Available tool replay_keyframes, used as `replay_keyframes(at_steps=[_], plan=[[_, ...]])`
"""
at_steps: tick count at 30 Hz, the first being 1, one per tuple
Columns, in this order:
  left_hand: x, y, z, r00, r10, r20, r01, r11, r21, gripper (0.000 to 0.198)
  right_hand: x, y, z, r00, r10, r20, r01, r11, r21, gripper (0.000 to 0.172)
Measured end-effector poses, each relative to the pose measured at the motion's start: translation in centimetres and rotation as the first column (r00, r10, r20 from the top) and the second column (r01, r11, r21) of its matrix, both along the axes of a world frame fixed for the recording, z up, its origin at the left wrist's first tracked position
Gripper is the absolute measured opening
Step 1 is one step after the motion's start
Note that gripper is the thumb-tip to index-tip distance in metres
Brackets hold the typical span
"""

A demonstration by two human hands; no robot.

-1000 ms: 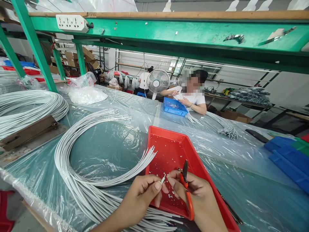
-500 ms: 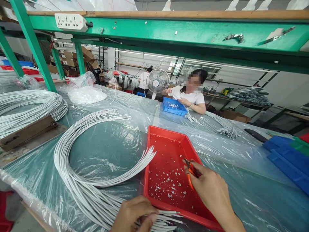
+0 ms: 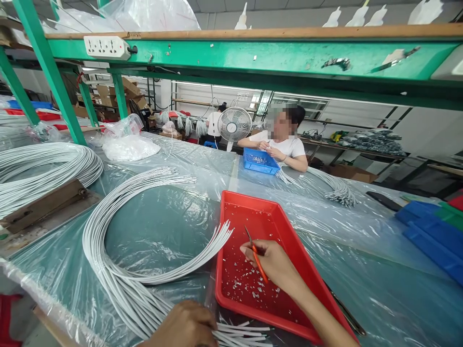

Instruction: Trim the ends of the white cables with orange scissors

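Observation:
My right hand is closed around small orange-handled cutting pliers, their tips pointing up over the red tray. White scraps lie scattered on the tray's bottom. At the lower edge, my left hand curls over a bundle of white cables; its fingertips are partly hidden. The bundle loops round on the plastic-covered table, and its cut ends stick out to the right of my left hand, beside the tray. Other ends of the loop reach the tray's left rim.
A larger cable coil lies left, behind a metal block. Tweezers lie right of the red tray. Across the table a person works over a blue tray. Blue bins stand right, under a green shelf beam.
My right hand has moved left over the tray, turning the pliers more upright. The left hand has shifted slightly left and down over the cables. Tweezers now show beside the tray.

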State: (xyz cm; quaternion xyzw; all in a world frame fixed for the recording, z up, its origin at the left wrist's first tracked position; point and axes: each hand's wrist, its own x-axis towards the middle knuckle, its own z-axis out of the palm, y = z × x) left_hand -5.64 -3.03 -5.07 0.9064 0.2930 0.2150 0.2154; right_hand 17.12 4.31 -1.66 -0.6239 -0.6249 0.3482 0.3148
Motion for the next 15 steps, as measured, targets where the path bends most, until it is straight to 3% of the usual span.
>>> replay_keyframes(at_steps=[5, 10, 15], plan=[[1.7, 0.3, 1.1, 0.979, 0.11, 0.172, -0.1, 0.993, -0.068, 0.026, -1.2, 2.6, -0.7, 0.973, -0.008, -0.231, -0.015, 0.995, -0.096, 0.028], [3.5, 1.4, 3.0, 0.968, 0.22, 0.123, -0.209, 0.974, -0.092, 0.03, -1.7, 4.2, -1.2, 0.936, -0.101, -0.336, 0.058, 0.989, -0.136, 0.027], [4.6, 4.2, 4.7, 0.923, 0.355, 0.15, -0.349, 0.935, -0.066, 0.018, -1.8, 4.1, -0.6, 0.897, -0.132, -0.422, 0.083, 0.988, -0.133, 0.024]])
